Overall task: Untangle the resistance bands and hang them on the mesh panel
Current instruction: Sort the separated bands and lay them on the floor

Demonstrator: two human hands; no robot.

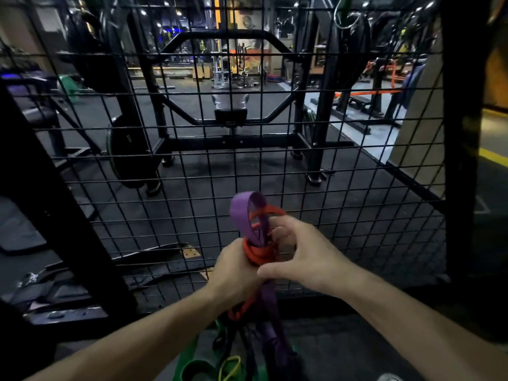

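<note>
A wide purple band (244,213) loops upward in front of the black mesh panel (343,188), and a thin red band (259,254) is wound around it in a knot. My left hand (233,273) grips the bundle just below the knot. My right hand (299,251) pinches the red band at the knot, fingers curled around a strand. Below my hands the purple and red bands hang down to a pile holding a green band (192,364), a yellow band (231,367) and black bands (247,350) on the floor.
The mesh panel fills the view straight ahead, framed by thick black posts at left (49,202) and right (461,133). A green band (342,12) hangs at the panel's top right. Behind the mesh are a weight rack, plates and dark gym flooring.
</note>
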